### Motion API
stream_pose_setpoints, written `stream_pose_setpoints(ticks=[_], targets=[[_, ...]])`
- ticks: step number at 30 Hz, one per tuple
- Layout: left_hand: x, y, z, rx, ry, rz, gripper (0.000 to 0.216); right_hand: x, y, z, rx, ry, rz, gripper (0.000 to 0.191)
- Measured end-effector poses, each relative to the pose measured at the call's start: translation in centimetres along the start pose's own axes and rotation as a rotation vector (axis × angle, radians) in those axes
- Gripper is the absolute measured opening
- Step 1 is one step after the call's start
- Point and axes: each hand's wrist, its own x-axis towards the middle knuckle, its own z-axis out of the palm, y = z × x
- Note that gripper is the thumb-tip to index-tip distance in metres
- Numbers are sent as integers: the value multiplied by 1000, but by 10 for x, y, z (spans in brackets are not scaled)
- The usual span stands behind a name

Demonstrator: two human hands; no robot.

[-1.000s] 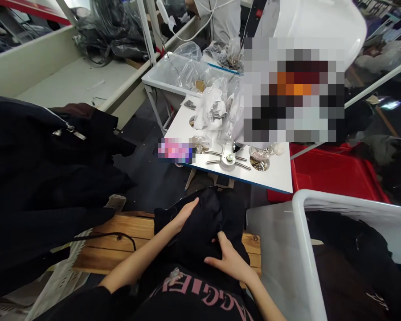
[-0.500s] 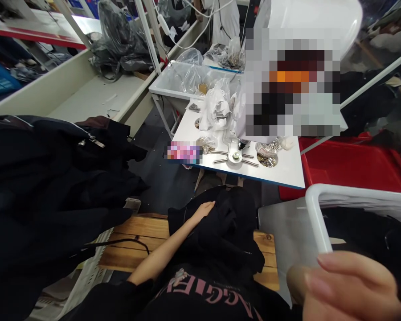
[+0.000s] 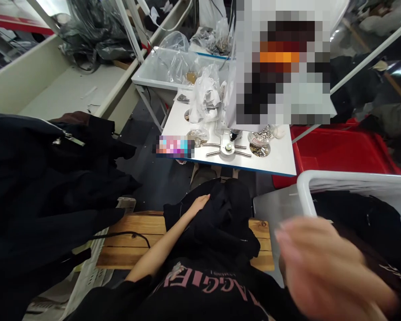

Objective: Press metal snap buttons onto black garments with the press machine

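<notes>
The left hand [image 3: 198, 204] lies open and flat on a bunched black garment [image 3: 217, 223], pressing on it from above; its fingers do not close on the cloth. The garment sits just beyond the hand's wrist, heaped on the person's lap against a black top with pink lettering [image 3: 200, 285], and its far edge overhangs a wooden bench [image 3: 130, 240]. The right hand [image 3: 330, 267] is raised well to the right of the left, above the corner of a white-rimmed bin [image 3: 350, 180] of black clothes [image 3: 357, 214]; it is too blurred to tell whether it is open or closing on anything.

Beyond the left hand stands a white table [image 3: 274, 162] bearing a metal jig [image 3: 227, 148] and a dish of small metal parts [image 3: 259, 150]. A heap of black coats [image 3: 43, 178] lies left of the bench.

With only a flat palm on it, the loose garment could slide off the lap if the person shifts. A fast swing of the right hand could clip the bin's rim.
</notes>
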Motion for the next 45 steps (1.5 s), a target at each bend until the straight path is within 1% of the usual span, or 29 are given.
stream_pose_setpoints(ticks=[1, 2, 3, 5, 7, 9, 11, 13, 15, 21, 28, 32, 35, 40, 42, 43, 45], targets=[[0, 0, 0, 0, -6, -1, 50, 3, 23, 13, -25, 24, -20, 39], [0, 0, 0, 0, -11, -4, 50, 3, 52, 26, -69, 9, 14, 39], [1, 0, 0, 2, -15, -9, 50, 0, 82, 38, -121, 7, 92, 35], [1, 1, 0, 6, -21, -19, 51, -16, 146, 56, -217, -17, 304, 26], [2, 1, 0, 12, -26, -21, 52, -36, 199, 68, -282, -49, 451, 25], [3, 1, 0, 15, -31, -16, 52, -54, 236, 74, -324, -114, 530, 29], [4, 0, 0, 16, -35, -8, 52, -63, 256, 79, -344, -178, 534, 34], [5, 0, 0, 15, -35, -3, 52, -64, 265, 83, -367, -218, 497, 37], [6, 0, 0, 13, -31, -5, 52, -60, 270, 88, -394, -225, 458, 37], [8, -1, 0, 3, -3, -37, 53, -54, 283, 94, -435, -223, 395, 27], [9, -3, -1, -18, 10, -47, 54, -52, 284, 97, -493, -239, 376, 24], [9, -2, -2, -19, 4, -37, 53, -48, 285, 102, -561, -207, 352, 20], [8, 0, -3, -19, 0, -35, 51, -48, 289, 103, -567, -184, 343, 18], [7, 1, -4, -20, 3, -41, 50, -50, 289, 93, -498, -184, 393, 20], [7, 1, -4, -20, 9, -45, 51, -47, 284, 87, -462, -153, 430, 22], [8, 1, -4, -22, 10, -45, 52, -44, 280, 84, -415, -116, 479, 22], [8, 0, -3, -30, 10, -43, 54, -35, 270, 81, -207, -24, 632, 22]])
